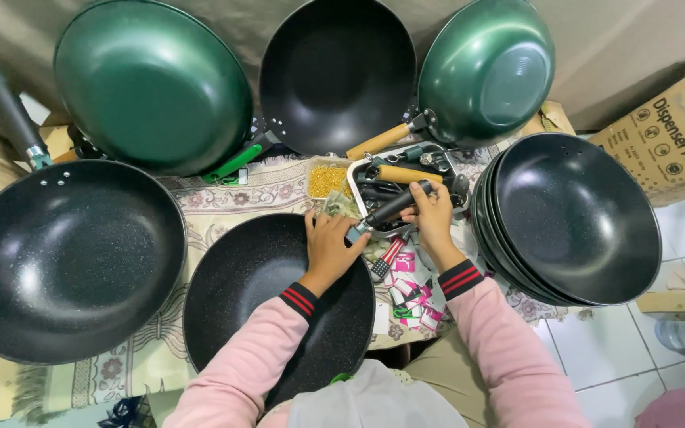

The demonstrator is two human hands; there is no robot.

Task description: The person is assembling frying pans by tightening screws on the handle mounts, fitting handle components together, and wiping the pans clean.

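Observation:
A black speckled wok point(255, 293) lies in front of me on a patterned cloth. My left hand point(328, 246) rests on its far rim, fingers pressed where a dark handle point(390, 209) meets the rim. My right hand point(431, 215) grips that handle near its far end. Both sleeves are pink with dark striped cuffs. Small pink and white packets point(410, 289) lie just right of the wok.
A metal tray point(361, 178) of handles and parts sits behind my hands, next to a small box of brass screws point(327, 181). Green and black woks lean at the back, a large black one point(65, 254) lies left, a stack point(572, 218) right. A cardboard box point(675, 135) stands far right.

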